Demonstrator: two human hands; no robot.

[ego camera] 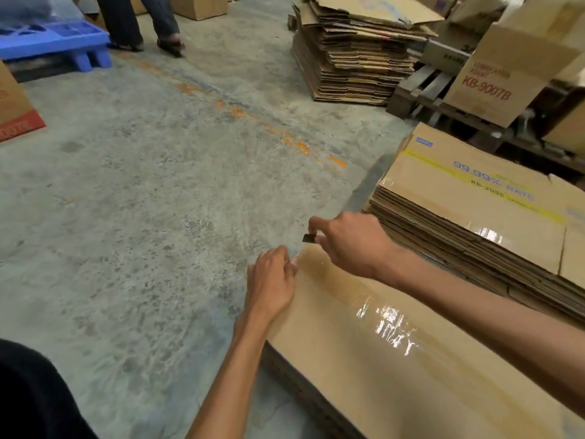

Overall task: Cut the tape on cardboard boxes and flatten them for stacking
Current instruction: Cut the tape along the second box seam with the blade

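Note:
A flattened cardboard box point(364, 369) lies on top of a low stack at the lower right, with a strip of shiny clear tape point(376, 315) running along it. My left hand point(272, 283) grips the box's far left corner, fingers curled over the edge. My right hand point(348, 242) hovers just beyond that corner and pinches a small dark blade point(308, 238) between thumb and fingers. The blade sits a little above the taped corner.
A second stack of flattened boxes point(468, 217) lies to the right, and a taller one point(354, 55) stands at the back. An upright box marked KB-9007B point(503, 80) rests on a wooden pallet. A blue plastic pallet point(53, 42) and a walking person's legs point(142, 23) are at the far left.

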